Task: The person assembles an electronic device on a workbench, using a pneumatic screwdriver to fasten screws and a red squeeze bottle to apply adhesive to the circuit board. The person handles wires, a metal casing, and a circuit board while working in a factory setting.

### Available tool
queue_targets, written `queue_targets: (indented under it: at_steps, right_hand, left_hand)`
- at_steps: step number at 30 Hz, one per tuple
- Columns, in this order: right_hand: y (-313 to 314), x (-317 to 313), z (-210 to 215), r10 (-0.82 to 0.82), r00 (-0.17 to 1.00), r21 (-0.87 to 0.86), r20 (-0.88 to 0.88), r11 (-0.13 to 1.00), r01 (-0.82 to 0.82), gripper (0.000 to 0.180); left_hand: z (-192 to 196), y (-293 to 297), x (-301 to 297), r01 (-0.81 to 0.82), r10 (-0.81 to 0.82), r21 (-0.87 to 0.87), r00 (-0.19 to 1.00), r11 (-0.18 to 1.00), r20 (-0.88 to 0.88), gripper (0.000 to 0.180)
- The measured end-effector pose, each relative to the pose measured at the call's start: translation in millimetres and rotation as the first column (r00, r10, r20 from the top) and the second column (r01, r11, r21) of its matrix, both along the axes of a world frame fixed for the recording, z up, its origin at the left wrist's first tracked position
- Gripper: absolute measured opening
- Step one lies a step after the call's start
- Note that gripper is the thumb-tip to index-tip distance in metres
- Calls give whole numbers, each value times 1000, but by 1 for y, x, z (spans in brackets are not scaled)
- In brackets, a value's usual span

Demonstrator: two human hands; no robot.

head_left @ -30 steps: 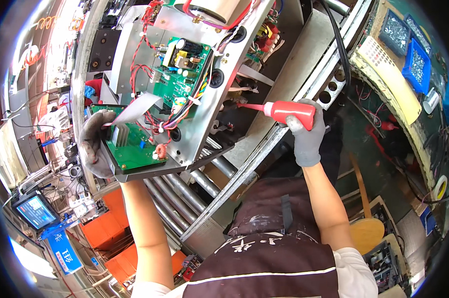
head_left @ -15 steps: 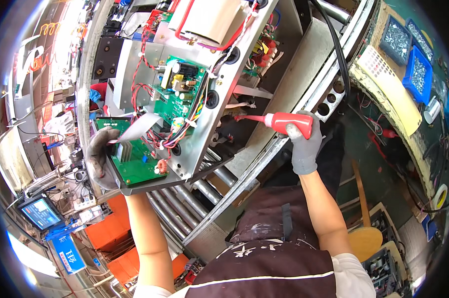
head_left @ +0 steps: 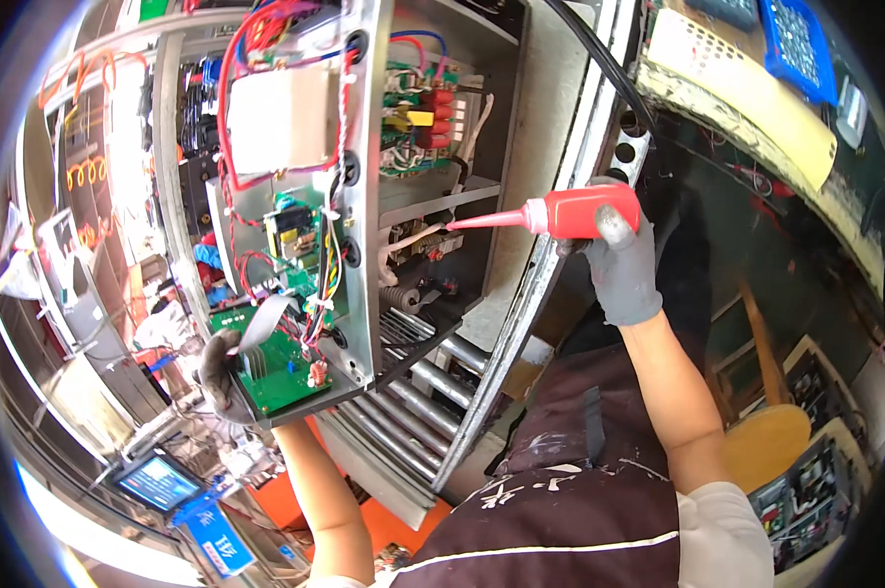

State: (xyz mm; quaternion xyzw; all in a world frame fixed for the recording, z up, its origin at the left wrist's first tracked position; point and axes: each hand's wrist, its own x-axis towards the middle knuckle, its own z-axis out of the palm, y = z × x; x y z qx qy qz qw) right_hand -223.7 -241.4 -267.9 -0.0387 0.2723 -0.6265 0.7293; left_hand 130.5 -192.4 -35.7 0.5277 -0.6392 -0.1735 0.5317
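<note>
My right hand (head_left: 625,279), in a grey glove, is closed round a red squeeze bottle (head_left: 572,213). The bottle lies level, its long thin nozzle pointing left into the open side of a metal equipment chassis (head_left: 364,235). Near the nozzle tip are a white cable and dark coiled parts inside the chassis. My left hand (head_left: 225,377), in a dark glove, grips the chassis's near left edge beside a green circuit board (head_left: 286,382); some of its fingers are hidden. A grey ribbon cable (head_left: 264,321) rises from that board. Bundled wires and a second green board sit behind it.
Under the chassis runs a roller conveyor (head_left: 413,412) with a metal side rail (head_left: 506,353). A bench with a blue bin (head_left: 798,49) of small metal parts stands at the far right. A thick black cable (head_left: 599,54) hangs over the rail. A round wooden stool (head_left: 770,446) stands lower right.
The view has shifted and turned, so the chassis appears more upright. The red bottle's nozzle now points at the chassis's lower inner compartment. My left hand keeps its grip on the edge.
</note>
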Motion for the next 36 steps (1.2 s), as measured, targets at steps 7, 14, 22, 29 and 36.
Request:
queue_targets:
  at_steps: [7,14,22,29,36]
  right_hand:
    - [-8,0,27,-247,890,-128,-383,968,214,45]
    - [-23,31,57,-448,728,-496,-519,851,170,54]
    - [-34,37,67,-534,523,-587,-664,806,77,57]
    - [-36,34,68,-526,521,-548,-672,826,127,57]
    - [-44,32,69,-557,461,-598,-691,799,69,55]
  left_hand:
    - [-4,-3,-16,-60,61,-23,996,998,58,34]
    - [-5,0,-8,-184,188,-43,973,982,131,43]
    - [-8,0,1,-167,170,-49,984,985,59,54]
    - [-5,0,-1,-143,143,11,989,990,-25,54]
    - [-4,2,8,-171,171,19,985,985,-7,54]
